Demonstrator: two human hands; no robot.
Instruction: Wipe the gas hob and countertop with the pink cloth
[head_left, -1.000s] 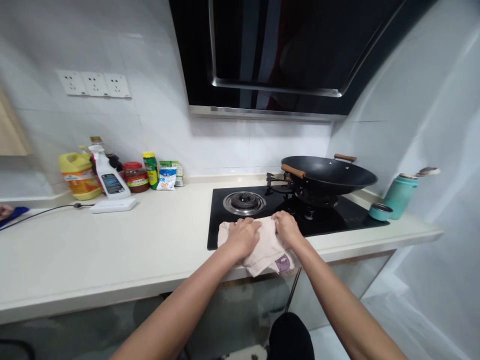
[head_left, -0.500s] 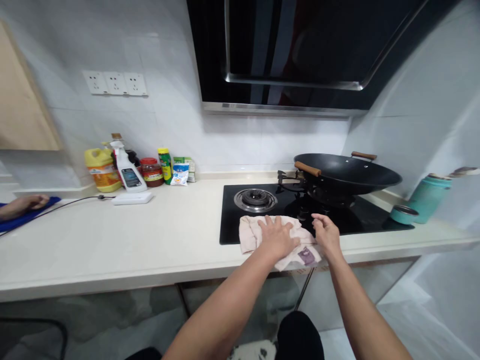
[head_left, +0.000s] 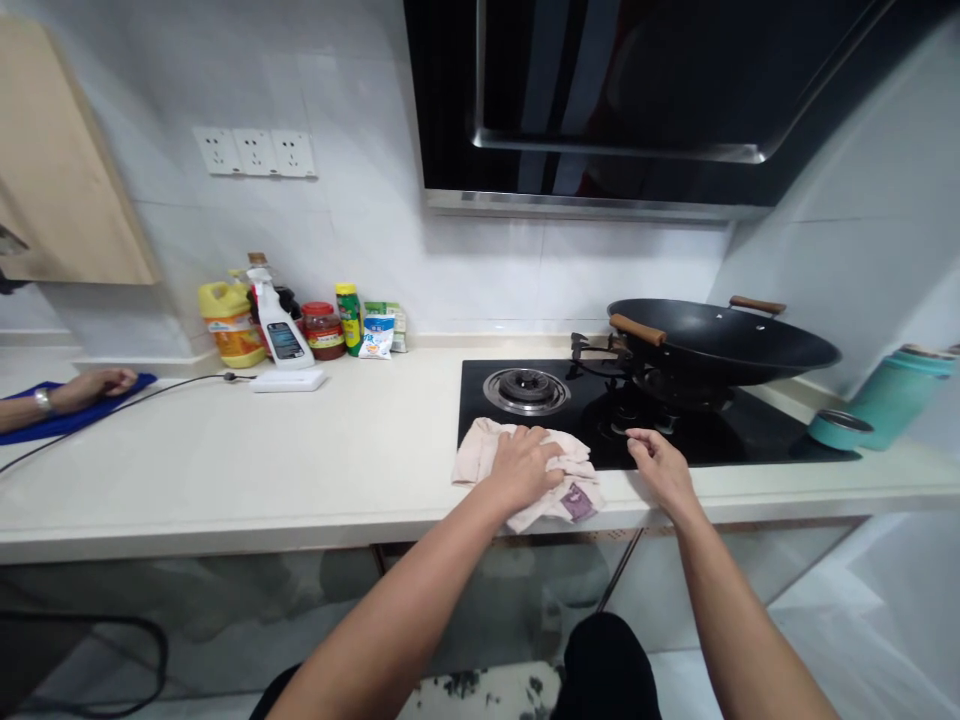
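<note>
My left hand [head_left: 525, 468] is pressed down on a pale pink cloth [head_left: 476, 450] with a purple patch, its fingers bent over the folds. The cloth lies bunched across the front edge of the black gas hob [head_left: 724, 440] and onto the white counter. My right hand [head_left: 664, 472] is at the hob's front edge, right of the cloth and apart from it. Its fingers are curled into a pinch near the hob's front controls; anything between the fingertips is too small to make out.
A large black wok [head_left: 720, 345] sits on the right burner, below the range hood [head_left: 600, 170]. Teal containers [head_left: 896, 400] stand at the right. A spray bottle [head_left: 281, 325], jars and packets line the wall. Another person's hand [head_left: 94, 390] rests on a blue cloth [head_left: 37, 425] at the left.
My left hand has slid the cloth leftward along the hob's front edge, away from my right hand. The right hand stays at the hob's front, fingers curled. The view has shifted slightly left.
</note>
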